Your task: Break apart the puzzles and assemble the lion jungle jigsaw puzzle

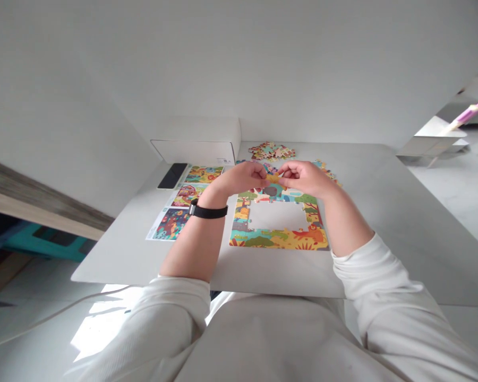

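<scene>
A jigsaw puzzle (258, 242) with animals, trees and plants lies on the table, its border joined around a bare middle. Above its far edge, my left hand (244, 178) and my right hand (304, 178) come close together with fingertips pinched. Between them shows a yellow puzzle piece (273, 179), which both hands grip at its sides. Its lower edge is hard to tell from the puzzle beneath. Loose pieces (271, 151) lie in a pile behind my hands. More pieces (325, 168) are beside my right hand, partly covered by it.
Left of the puzzle is a sheet with three pictures (173, 223), and a black phone (172, 175) lies at its top corner. A white box (195, 140) stands at the table's back left. The grey table (382, 212) reaches the wall.
</scene>
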Demonstrator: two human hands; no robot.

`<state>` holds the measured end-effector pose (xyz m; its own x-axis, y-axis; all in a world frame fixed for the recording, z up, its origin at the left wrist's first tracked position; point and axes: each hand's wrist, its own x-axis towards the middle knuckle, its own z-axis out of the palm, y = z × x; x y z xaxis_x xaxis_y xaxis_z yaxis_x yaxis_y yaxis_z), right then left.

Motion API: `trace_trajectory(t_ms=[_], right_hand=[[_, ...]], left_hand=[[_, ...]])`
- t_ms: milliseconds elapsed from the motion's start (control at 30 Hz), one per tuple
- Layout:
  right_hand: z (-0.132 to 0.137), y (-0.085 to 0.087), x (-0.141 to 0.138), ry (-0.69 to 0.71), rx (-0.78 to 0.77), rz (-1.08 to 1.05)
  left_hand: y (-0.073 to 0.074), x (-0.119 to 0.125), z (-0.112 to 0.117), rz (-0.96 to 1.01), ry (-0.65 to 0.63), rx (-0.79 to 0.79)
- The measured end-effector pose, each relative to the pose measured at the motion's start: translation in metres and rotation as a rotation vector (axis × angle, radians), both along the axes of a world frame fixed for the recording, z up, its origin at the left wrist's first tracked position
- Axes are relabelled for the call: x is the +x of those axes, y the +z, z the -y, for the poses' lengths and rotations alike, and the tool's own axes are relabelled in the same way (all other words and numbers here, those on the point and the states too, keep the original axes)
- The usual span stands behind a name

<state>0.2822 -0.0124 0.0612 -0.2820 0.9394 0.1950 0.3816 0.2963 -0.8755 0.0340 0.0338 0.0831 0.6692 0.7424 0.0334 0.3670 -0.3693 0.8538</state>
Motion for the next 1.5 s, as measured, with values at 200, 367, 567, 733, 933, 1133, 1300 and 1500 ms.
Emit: trace_trajectory(t_ms=[200,367,567,733,933,1133,1300,1500], right_hand=[[-0.004,-0.007,-0.002,0.001,-0.005,0.012],[-0.001,-0.01,-0.007,-0.006,-0.014,0.093],[0.001,-0.018,-0.017,0.026,-0.05,0.192],[0.002,-0.026,-0.024,0.049,-0.059,0.26],[0.001,-0.037,-0.03,0.044,-0.042,0.323],[0.007,-0.044,-0.047,0.12,-0.193,0.399],[0.012,-0.051,-0.06,0.172,-0.283,0.43],[0.01,-0.059,-0.066,0.194,-0.279,0.397]], left_hand=[[0.002,-0.002,0.0,-0.126,-0.028,0.081],[0.004,-0.005,-0.001,-0.233,-0.068,0.142],[0.0,-0.009,-0.008,-0.403,-0.057,0.224],[0.0,-0.014,-0.01,-0.422,-0.07,0.213],[-0.002,-0.014,-0.011,-0.518,-0.097,0.227],[-0.01,-0.013,-0.017,-0.68,-0.221,0.221],[-0.025,-0.02,-0.013,-0.734,-0.244,0.204],[-0.054,-0.044,0.008,-0.555,-0.128,0.175]])
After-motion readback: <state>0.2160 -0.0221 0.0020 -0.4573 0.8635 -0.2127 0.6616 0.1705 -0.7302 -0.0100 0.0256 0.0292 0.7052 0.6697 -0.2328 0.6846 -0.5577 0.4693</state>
